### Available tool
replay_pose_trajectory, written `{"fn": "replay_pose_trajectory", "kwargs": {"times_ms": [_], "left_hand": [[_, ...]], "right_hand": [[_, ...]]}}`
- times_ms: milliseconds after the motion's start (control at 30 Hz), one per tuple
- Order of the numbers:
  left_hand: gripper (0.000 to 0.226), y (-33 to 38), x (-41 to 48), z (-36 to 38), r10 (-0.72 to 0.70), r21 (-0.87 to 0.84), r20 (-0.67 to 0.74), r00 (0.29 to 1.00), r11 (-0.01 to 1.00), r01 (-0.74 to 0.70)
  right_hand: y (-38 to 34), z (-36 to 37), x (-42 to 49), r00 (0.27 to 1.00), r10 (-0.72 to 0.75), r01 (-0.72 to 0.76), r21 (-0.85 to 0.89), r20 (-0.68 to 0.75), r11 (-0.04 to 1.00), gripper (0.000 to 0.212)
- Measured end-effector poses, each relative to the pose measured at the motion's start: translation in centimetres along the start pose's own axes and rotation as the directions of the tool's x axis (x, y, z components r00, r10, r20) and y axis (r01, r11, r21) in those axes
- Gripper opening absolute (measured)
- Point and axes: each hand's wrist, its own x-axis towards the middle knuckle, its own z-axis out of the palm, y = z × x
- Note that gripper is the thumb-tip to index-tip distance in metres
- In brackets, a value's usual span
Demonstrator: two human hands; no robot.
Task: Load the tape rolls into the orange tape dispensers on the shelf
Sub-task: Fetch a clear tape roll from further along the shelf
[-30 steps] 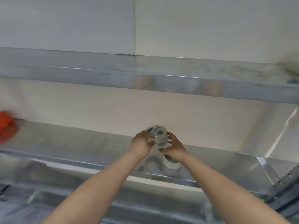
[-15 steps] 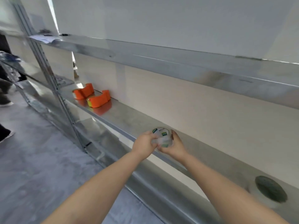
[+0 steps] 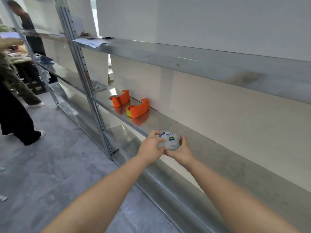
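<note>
We are noting the shelf carrying the near dispenser and far dispenser, both orange. Left hand and right hand are together gripping the tape roll over the shelf's front edge, labelled face up, axis near upright. We are judging transport under way; next: carrying it leftward and seating it.

The only print I can make out stands on the white label on top of the tape roll. It is a blue word beginning "de", perhaps "deli", with its last letters blurred. Just below it I see a small green patch whose marks are too small to read. The papers on the upper shelf are too far off to read.
</note>
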Motion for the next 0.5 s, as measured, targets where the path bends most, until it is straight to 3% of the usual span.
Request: {"fn": "replay_pose_trajectory", "kwargs": {"times_ms": [133, 267, 400, 500], "left_hand": [[0.035, -4.6, 1.5, -3.0, 0.025, 0.031, 0.019, 1.000, 0.999, -0.026], [0.035, -8.1, 3.6, -4.8, 0.036, 0.003, 0.046, 0.998, 0.999, -0.036], [0.032, -10.3, 5.6, -5.0, 0.036, -0.114, 0.025, 0.999, 0.993, -0.033], [0.056, -11.8, 7.7, -4.8, -0.008, -0.260, 0.012, 1.000, 0.966, 0.011]], "right_hand": [[-1.3, 5.3, 2.2, 0.999, -0.022, 0.021, -0.006, -0.045, 1.000, 0.075], [-1.4, 8.6, 5.0, 0.997, -0.024, 0.020, -0.059, -0.067, 0.998, 0.100], [-1.5, 9.9, 7.7, 0.990, -0.071, 0.052, -0.155, -0.120, 0.987, 0.080], [-1.6, 11.4, 9.9, 0.987, -0.080, 0.056, -0.172, -0.137, 0.984, 0.073]]}}
